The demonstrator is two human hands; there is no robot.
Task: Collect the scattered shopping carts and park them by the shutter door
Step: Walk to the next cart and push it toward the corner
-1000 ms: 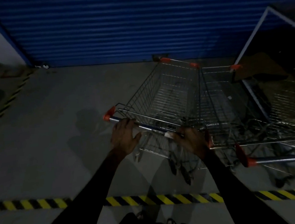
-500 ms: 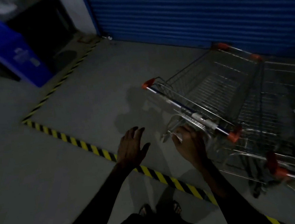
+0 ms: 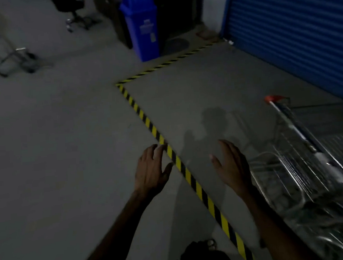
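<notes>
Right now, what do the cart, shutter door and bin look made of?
Cart: bare metal wire, shiny from highlights; handle ends look like orange plastic.
Shutter door: ribbed horizontal slats, probably painted metal, blue.
Bin: smooth blue moulded body, likely plastic.

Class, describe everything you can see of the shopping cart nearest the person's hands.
The shopping cart is a silver wire-mesh basket, metal by its look, with a bar handle that has a blue stretch and orange-red end caps. It stands upright on the grey floor at the right edge, inside the yellow-and-black floor tape, close to the blue shutter door. Motion blur hides its wheels. Neither hand touches it; the right hand hangs open just beside it.
</notes>
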